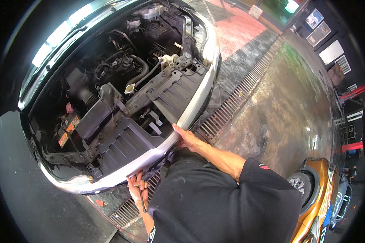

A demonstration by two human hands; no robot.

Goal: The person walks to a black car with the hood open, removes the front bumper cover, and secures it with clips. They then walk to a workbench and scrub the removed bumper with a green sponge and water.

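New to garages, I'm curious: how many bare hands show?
2: the left hand, holding a slim metal tool, and the right hand on the white front bumper. Others may be hidden.

Pale car (pixel 121 101) partly past upper edge, orange car (pixel 323 190) past lower edge

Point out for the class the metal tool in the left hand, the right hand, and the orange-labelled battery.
Metal tool (pixel 142 200), head view: on its shaft.
Right hand (pixel 186 139), head view: on the middle of the hand.
Orange-labelled battery (pixel 71 125), head view: on its label.
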